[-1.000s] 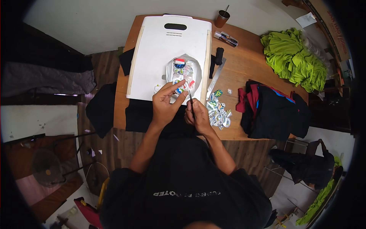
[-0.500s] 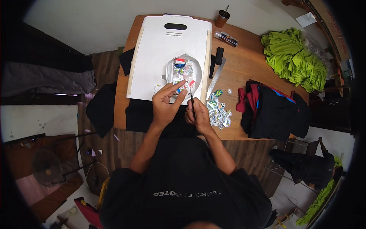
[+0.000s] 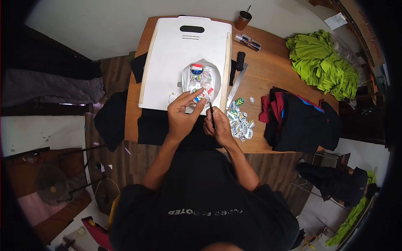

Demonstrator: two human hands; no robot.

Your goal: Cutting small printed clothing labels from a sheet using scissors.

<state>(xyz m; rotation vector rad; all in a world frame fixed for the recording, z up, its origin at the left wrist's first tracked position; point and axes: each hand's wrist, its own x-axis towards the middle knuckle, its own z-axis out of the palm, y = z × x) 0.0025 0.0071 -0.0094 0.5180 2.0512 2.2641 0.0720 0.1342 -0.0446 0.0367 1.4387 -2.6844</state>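
holding a small printed piece [image 3: 203,96] between thumb and forefinger of the left hand [image 3: 181,113], over the near part of a pale dish [image 3: 217,74] on the white board [image 3: 167,58]. gripping a slim dark tool [image 3: 212,118] with the right hand [image 3: 218,126], fingers closed around it, just right of the left thumb. pointing its thin end far and slightly left, toward the piece, with long axis nearly near-to-far. cannot tell about contact at the tip.

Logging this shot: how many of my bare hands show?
2: left hand, partly over the white board; right hand beside the left, gripping a slim dark tool. Neither is hidden.
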